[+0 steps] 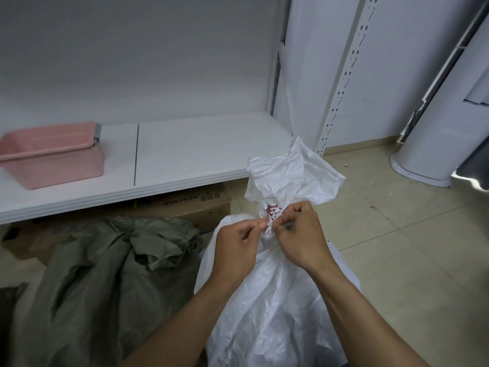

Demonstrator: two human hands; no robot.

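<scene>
White plastic bag (275,300) stands on the floor just in front of the right corner of the shelf (185,149), its neck gathered and bound by a red-and-white tie (272,209). The left hand (235,247) pinches the bunched neck from one side. The right hand (301,234), fingers curled, pinches it from the other, so the fingertips meet just under the tie. I cannot tell whether the knot is being loosened or tightened.

The film looks thin, so a hard pull apart at the neck could tear it. Tugging the wrong strand could jam the knot tighter. Neither hand supports the bag's body, so it may slump sideways.

A green sack (105,274) lies crumpled below the shelf's front edge, and a cardboard box (195,205) sits under the shelf. A pink basket (53,157) rests on its left end.
</scene>
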